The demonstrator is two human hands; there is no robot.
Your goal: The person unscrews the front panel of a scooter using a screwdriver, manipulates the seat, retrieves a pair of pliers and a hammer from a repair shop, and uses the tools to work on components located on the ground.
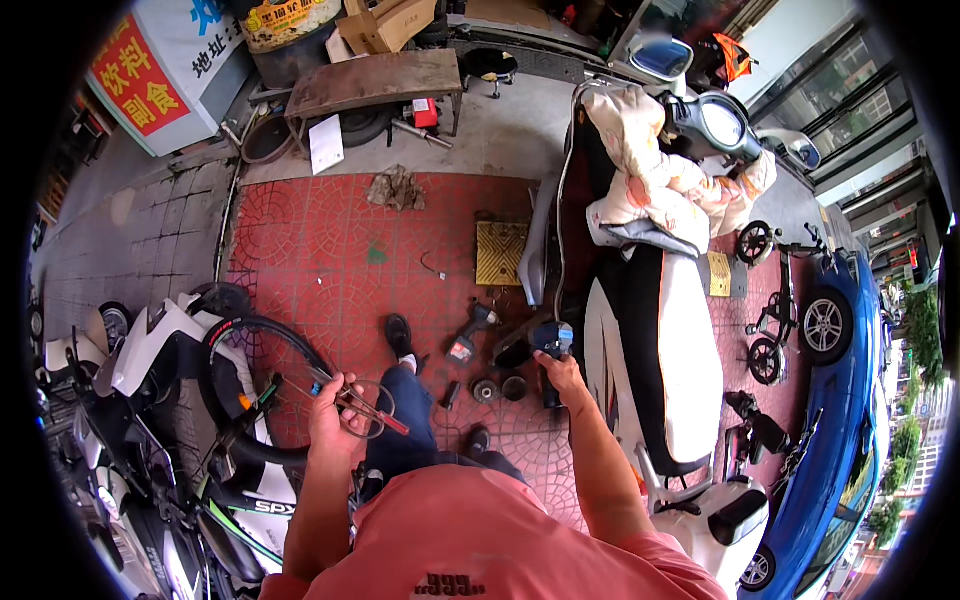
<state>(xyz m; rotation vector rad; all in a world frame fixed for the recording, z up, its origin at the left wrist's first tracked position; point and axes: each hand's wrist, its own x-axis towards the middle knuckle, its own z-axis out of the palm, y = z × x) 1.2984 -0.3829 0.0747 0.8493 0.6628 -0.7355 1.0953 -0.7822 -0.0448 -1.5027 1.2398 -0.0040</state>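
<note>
My left hand point(337, 420) is closed around a looped cable point(388, 398) with a red piece at one end, held over my knee. Just past that hand is a black bicycle tyre point(262, 322) with a red stripe. My right hand point(562, 370) grips a dark cordless power tool point(552, 338) with a blue-marked end, close beside the parked scooter point(650, 350). Part of the tool is hidden by the hand. On the red tiles between my hands lie a second cordless power tool point(463, 347), two round metal parts point(485, 390) and a small black cylinder point(452, 394).
Motorbikes point(150, 350) crowd the left side. A quilted cover point(650, 165) drapes the scooter's front, and a blue car point(840, 430) stands beyond it. Ahead are a yellow studded plate point(500, 252), a crumpled rag point(397, 188) and a low bench point(375, 85).
</note>
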